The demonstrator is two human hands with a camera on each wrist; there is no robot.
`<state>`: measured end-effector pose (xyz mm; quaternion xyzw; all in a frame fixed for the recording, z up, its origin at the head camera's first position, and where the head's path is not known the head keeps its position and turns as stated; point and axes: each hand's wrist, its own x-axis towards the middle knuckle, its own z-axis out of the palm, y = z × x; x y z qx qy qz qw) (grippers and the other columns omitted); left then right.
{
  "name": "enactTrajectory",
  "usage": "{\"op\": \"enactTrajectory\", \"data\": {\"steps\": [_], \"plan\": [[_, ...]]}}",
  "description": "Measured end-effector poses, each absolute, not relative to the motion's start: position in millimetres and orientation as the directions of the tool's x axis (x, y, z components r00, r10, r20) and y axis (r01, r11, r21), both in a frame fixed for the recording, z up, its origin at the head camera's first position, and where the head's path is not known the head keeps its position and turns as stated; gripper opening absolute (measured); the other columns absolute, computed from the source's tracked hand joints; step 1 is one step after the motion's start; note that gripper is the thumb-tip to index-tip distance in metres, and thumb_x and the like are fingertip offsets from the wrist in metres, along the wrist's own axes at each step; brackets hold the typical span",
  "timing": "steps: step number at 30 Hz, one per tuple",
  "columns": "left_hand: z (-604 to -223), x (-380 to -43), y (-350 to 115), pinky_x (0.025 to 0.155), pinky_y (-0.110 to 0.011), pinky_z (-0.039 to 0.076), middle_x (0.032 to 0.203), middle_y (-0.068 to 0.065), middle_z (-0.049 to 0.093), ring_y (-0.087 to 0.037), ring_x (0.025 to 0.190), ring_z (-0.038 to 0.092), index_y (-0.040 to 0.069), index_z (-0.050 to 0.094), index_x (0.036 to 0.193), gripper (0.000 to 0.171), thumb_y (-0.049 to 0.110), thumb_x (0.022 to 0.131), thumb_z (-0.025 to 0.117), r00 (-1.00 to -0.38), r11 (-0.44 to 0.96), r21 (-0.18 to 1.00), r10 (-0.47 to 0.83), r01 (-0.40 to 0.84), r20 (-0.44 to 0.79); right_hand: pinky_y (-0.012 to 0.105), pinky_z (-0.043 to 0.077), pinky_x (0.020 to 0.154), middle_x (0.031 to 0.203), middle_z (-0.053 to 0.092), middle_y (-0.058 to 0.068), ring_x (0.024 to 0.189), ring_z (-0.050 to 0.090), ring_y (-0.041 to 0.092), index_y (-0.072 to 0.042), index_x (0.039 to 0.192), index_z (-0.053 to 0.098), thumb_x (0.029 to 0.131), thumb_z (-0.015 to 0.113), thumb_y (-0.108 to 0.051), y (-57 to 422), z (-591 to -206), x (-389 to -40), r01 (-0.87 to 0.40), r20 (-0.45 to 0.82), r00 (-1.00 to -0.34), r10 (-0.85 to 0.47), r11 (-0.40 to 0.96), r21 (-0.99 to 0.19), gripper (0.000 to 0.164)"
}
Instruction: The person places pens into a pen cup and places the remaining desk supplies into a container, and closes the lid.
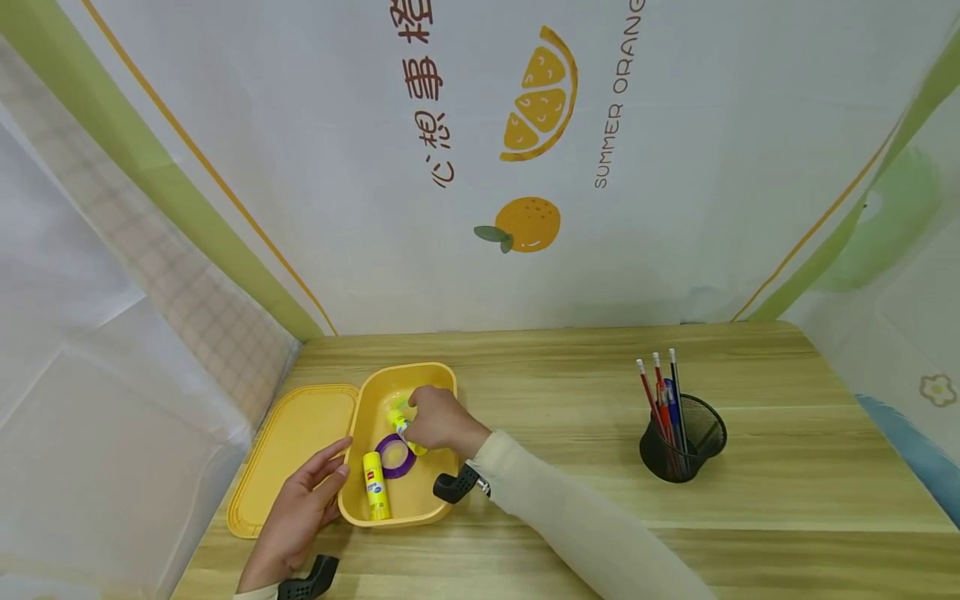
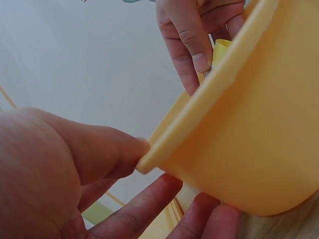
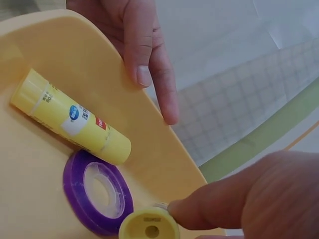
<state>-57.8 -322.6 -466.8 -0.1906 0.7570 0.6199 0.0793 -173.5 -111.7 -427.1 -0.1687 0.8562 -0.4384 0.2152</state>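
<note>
A yellow plastic box [image 1: 348, 500] stands on the table. At its left side, my left hand [image 1: 300, 504] holds the wall, thumb [image 2: 114, 149] on the rim and fingers outside. Inside the box, my right hand [image 1: 438, 421] pinches a yellow glue stick [image 3: 149, 226], whose round end faces the right wrist camera. Another glue stick [image 1: 377, 486] lies near the front of the box, label up. Between the two sits a purple roll of tape [image 3: 75, 186]. Something light green [image 1: 405, 406] shows behind the right hand, mostly hidden.
The box's yellow lid [image 1: 300, 433] lies flat at the left, beside the box. Toward the right stands a black mesh pen holder [image 1: 705, 433] with several pencils and pens. A printed white curtain [image 1: 637, 250] hangs behind the table [image 1: 555, 400].
</note>
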Motion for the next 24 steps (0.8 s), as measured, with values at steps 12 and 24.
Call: {"op": "enactTrajectory", "data": {"steps": [12, 24], "plan": [[-466.6, -56.9, -323.5, 0.084, -0.03, 0.063, 0.163, -0.023, 0.039, -0.01, 0.117, 0.064, 0.021, 0.039, 0.165, 0.053, 0.018, 0.113, 0.051, -0.921, 0.15, 0.915, -0.181, -0.373, -0.346, 0.023, 0.045, 0.05, 0.131, 0.069, 0.019, 0.065, 0.056, 0.015, 0.005, 0.14, 0.062, 0.087, 0.074, -0.002, -115.7, -427.5, -173.8, -0.15, -0.211, -0.859, -0.466, 0.624, -0.767, 0.055], [-465.2, -56.3, -322.8, 0.084, -0.031, 0.063, 0.163, -0.024, 0.039, -0.014, 0.119, 0.065, 0.02, 0.039, 0.165, 0.052, 0.018, 0.114, 0.05, -0.921, 0.155, 0.915, -0.181, -0.373, -0.345, 0.024, 0.04, 0.048, 0.111, 0.075, 0.014, 0.056, 0.051, 0.014, 0.002, 0.144, 0.06, 0.091, 0.075, -0.006, -116.3, -426.2, -174.5, -0.092, -0.255, -0.852, -0.458, 0.61, -0.787, 0.056]]}}
